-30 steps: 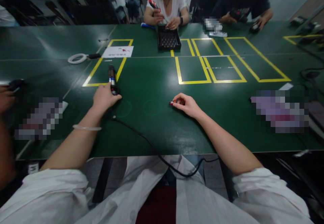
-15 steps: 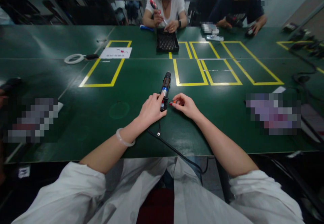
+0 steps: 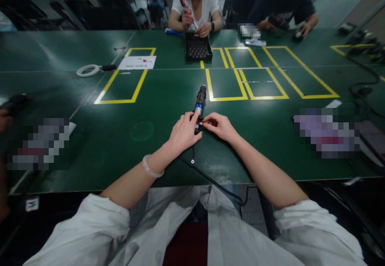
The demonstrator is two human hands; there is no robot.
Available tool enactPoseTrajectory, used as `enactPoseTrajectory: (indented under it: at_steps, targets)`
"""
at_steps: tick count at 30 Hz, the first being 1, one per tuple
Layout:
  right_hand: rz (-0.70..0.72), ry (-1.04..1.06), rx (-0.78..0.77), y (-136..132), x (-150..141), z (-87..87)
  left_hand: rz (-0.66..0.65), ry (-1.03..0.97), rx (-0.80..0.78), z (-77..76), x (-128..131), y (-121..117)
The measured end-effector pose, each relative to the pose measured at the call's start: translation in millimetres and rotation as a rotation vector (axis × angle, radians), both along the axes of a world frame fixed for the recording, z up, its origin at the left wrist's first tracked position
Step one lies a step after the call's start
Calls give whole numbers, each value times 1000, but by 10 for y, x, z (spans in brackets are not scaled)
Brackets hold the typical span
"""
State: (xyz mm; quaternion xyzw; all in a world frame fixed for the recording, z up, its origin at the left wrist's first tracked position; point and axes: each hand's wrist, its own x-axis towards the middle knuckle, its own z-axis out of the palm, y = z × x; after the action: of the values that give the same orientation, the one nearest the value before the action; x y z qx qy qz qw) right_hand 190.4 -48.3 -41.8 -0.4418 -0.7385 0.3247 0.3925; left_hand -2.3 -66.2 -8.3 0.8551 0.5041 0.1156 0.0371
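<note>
My left hand (image 3: 184,131) is wrapped round the lower end of a slim cylindrical motor-like assembly (image 3: 199,104), with a black tip, a brown section, a blue band and a silver part. The assembly lies tilted on the green table, tip pointing away from me. At its lower right side my right hand (image 3: 221,125) pinches a small red-tipped piece (image 3: 202,123), mostly hidden by the fingertips, which meets the assembly. A black cable (image 3: 207,175) runs from under my left hand over the table edge. Beside it hangs a short lead with a ring terminal (image 3: 192,161).
Yellow tape outlines (image 3: 228,98) mark the green table (image 3: 162,85). A black tray (image 3: 198,49) stands before a co-worker holding a red-handled tool (image 3: 185,4). A white sheet (image 3: 137,62) and a white coil (image 3: 88,70) lie left. Blurred-out items lie at both sides.
My right hand has brought the red-tipped piece left, from just beside the assembly to contact with its side. The left hand and assembly appear shifted slightly right.
</note>
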Motion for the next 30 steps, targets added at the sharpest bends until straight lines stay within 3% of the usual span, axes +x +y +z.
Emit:
enactPoseTrajectory:
  at_steps: [11, 19, 25, 30]
  targets:
    - [-28, 119, -63, -42, 27, 26, 134, -4, -20, 31, 80, 72]
    - [33, 153, -106, -20, 36, -20, 112, 51, 4, -4, 17, 141]
    - [27, 156, -107, 16, 81, -53, 112, 149, 16, 36, -301, 201]
    - [-8, 93, -84, 36, 99, -78, 216, 206, -2, 74, -893, 358]
